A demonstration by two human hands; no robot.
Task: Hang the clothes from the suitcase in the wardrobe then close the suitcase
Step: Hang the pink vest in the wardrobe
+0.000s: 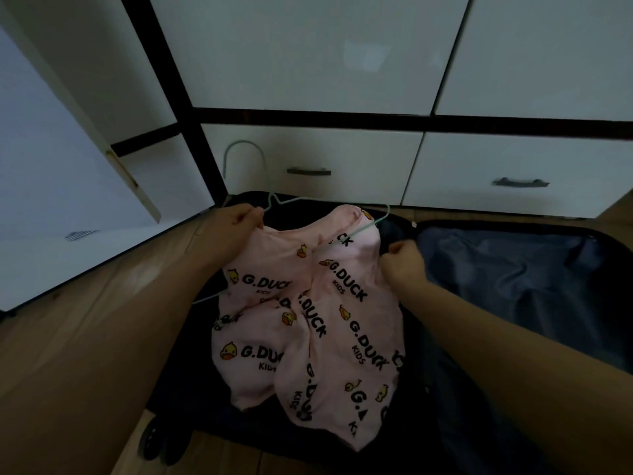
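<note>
Here the pink top (pixel 308 323) looks soft, light and floppy, so it is best held by the cloth near the neck while the thin, stiff hanger (pixel 274 204) slides in. It is pink with little yellow ducks and black words. It lies over the open dark suitcase (pixel 513 275) on the floor, just in front of the white wardrobe (pixel 308 56). The left hand (pixel 239 217) pinches the top and hanger. The right hand (pixel 404 258) grips the cloth.
</note>
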